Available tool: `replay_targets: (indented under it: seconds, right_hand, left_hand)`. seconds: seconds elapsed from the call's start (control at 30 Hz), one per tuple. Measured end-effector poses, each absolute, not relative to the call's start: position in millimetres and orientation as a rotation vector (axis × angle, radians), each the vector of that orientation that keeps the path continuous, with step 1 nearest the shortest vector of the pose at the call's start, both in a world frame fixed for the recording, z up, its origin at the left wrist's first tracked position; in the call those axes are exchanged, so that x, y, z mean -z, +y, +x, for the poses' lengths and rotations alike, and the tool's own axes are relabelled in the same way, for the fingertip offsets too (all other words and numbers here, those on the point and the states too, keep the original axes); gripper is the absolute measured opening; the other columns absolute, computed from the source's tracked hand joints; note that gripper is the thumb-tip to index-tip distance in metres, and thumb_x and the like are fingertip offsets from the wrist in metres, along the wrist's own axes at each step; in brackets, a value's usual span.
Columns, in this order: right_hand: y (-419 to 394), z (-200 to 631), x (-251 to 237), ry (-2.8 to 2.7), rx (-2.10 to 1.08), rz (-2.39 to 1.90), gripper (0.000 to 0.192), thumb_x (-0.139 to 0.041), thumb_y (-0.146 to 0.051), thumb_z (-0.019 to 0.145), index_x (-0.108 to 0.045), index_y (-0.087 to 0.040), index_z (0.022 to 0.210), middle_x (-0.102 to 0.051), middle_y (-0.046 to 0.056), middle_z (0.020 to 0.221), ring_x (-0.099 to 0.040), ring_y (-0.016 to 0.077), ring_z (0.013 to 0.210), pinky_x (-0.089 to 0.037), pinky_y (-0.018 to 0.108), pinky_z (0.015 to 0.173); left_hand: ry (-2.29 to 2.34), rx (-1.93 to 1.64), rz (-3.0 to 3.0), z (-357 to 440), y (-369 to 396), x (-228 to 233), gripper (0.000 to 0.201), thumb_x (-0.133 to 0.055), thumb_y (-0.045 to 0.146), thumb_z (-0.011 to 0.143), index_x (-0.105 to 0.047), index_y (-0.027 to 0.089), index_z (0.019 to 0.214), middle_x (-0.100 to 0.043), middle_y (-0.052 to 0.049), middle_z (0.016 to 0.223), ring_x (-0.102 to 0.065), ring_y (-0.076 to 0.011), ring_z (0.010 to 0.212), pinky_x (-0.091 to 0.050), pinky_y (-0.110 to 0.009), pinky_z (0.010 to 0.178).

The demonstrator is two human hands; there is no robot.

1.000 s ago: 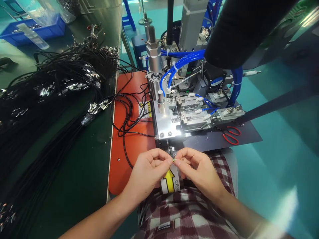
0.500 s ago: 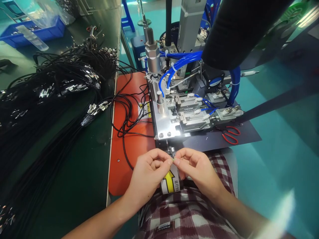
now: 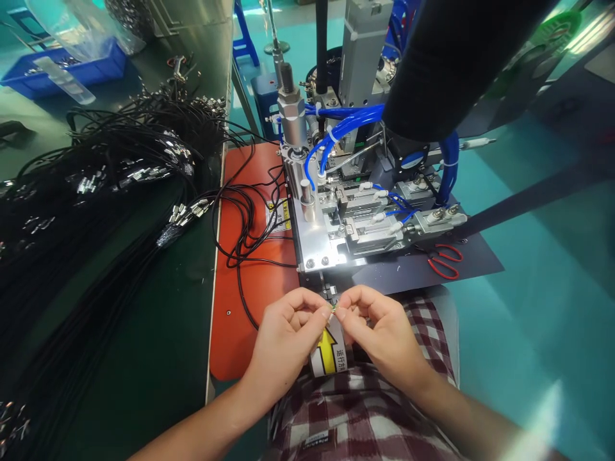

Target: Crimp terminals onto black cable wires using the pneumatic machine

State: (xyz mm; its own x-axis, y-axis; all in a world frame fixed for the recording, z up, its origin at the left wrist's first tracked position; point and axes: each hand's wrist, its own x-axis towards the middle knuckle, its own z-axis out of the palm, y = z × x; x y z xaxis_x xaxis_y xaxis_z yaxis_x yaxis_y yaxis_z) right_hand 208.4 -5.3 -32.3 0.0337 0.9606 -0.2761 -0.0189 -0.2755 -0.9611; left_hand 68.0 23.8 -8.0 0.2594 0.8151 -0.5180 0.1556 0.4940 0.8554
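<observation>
Barely shifted, left hand [image 3: 283, 333] and right hand [image 3: 382, 330] stay pinched on a tiny part [image 3: 334, 312].

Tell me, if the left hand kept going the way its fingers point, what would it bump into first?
Most likely the right hand. The left hand points rightward, and both hands' fingertips pinch the same tiny part between them, just above the yellow arrow label. Depth is hard to judge.
</observation>
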Motion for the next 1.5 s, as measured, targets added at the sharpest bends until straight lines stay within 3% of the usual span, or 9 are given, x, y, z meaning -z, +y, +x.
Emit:
replay_targets:
  seconds: [0.3, 0.47, 0.63, 0.73, 0.83, 0.9, 1.07, 1.23, 1.5]
  right_hand:
    - [-1, 215, 38, -0.952, -1.536, -1.389, 0.015, -0.062, -0.032, 0.08, -0.061, -0.017, 0.079, -0.056, -0.004, 0.055, -0.052, 0.0112, 0.051, -0.041, 0.023, 0.051]
    - [1, 218, 35, -1.131, -1.394, -1.475, 0.014, -0.063, -0.03, 0.079, -0.066, -0.016, 0.079, -0.059, -0.001, 0.06, -0.052, 0.0131, 0.053, -0.038, 0.025, 0.05]
    - [-2, 218, 39, -1.345, -1.155, -1.46, 0.012, -0.058, -0.023, 0.084, -0.062, -0.019, 0.073, -0.061, 0.0, 0.069, -0.053, 0.0138, 0.062, -0.041, 0.026, 0.057]
    - [-2, 219, 38, -1.316, -1.202, -1.417, 0.013, -0.055, -0.023, 0.086, -0.059, -0.019, 0.074, -0.057, -0.001, 0.067, -0.051, 0.0132, 0.061, -0.041, 0.025, 0.058]
    - [-1, 222, 37, -1.178, -1.409, -1.392, 0.016, -0.056, -0.028, 0.086, -0.056, -0.019, 0.073, -0.051, -0.003, 0.061, -0.048, 0.0118, 0.055, -0.04, 0.024, 0.052]
    - [-1, 224, 37, -1.088, -1.554, -1.359, 0.02, -0.058, -0.034, 0.085, -0.055, -0.019, 0.072, -0.048, -0.004, 0.059, -0.046, 0.0109, 0.052, -0.038, 0.023, 0.051]
    - [5, 231, 40, -0.983, -1.605, -1.37, 0.02, -0.061, -0.033, 0.082, -0.056, -0.017, 0.071, -0.047, -0.005, 0.056, -0.042, 0.0096, 0.051, -0.033, 0.023, 0.05]
    - [19, 237, 46, -0.97, -1.581, -1.408, 0.018, -0.063, -0.028, 0.079, -0.057, -0.016, 0.068, -0.05, -0.005, 0.056, -0.04, 0.0081, 0.048, -0.029, 0.023, 0.048]
    - [28, 235, 62, -0.97, -1.64, -1.363, 0.021, -0.063, -0.032, 0.078, -0.056, -0.015, 0.068, -0.049, -0.006, 0.054, -0.04, 0.0078, 0.047, -0.03, 0.023, 0.048]
  left_hand:
    - [1.236, -0.48, 0.946, 66, 28, 11, 0.025, -0.063, 0.04, 0.079, -0.053, 0.017, 0.075, -0.033, 0.011, 0.045, -0.025, -0.0034, 0.038, -0.026, -0.012, 0.033]
    - [1.23, -0.451, 0.928, 65, 29, 13, 0.026, -0.063, 0.041, 0.079, -0.053, 0.017, 0.076, -0.033, 0.01, 0.045, -0.025, -0.0035, 0.037, -0.024, -0.012, 0.031]
    - [1.191, -0.448, 0.963, 64, 29, 14, 0.022, -0.06, 0.037, 0.082, -0.054, 0.017, 0.074, -0.034, 0.01, 0.042, -0.025, -0.0045, 0.036, -0.023, -0.014, 0.032]
    - [1.215, -0.534, 1.121, 65, 29, 15, 0.017, -0.059, 0.032, 0.083, -0.057, 0.017, 0.076, -0.042, 0.007, 0.047, -0.035, -0.0064, 0.04, -0.028, -0.016, 0.037]
    - [1.184, -0.711, 1.477, 64, 28, 17, 0.011, -0.06, 0.023, 0.082, -0.063, 0.016, 0.075, -0.056, -0.002, 0.071, -0.053, -0.0126, 0.063, -0.042, -0.021, 0.054]
    - [1.096, -0.735, 1.614, 63, 28, 17, 0.012, -0.057, 0.021, 0.084, -0.065, 0.016, 0.076, -0.058, -0.005, 0.08, -0.056, -0.0154, 0.074, -0.045, -0.024, 0.064]
    - [1.14, -0.527, 1.681, 61, 34, 15, 0.01, -0.055, 0.02, 0.086, -0.062, 0.018, 0.092, -0.057, -0.002, 0.081, -0.054, -0.0127, 0.066, -0.045, -0.021, 0.055]
    - [1.03, -0.576, 2.09, 51, 44, 27, 0.019, -0.045, 0.011, 0.09, -0.062, 0.016, 0.096, -0.059, -0.006, 0.091, -0.057, -0.0146, 0.084, -0.048, -0.024, 0.076]
    - [0.91, -0.561, 2.469, 42, 52, 44, 0.03, -0.039, 0.01, 0.09, -0.064, 0.011, 0.107, -0.057, -0.007, 0.081, -0.057, -0.0152, 0.073, -0.049, -0.023, 0.064]
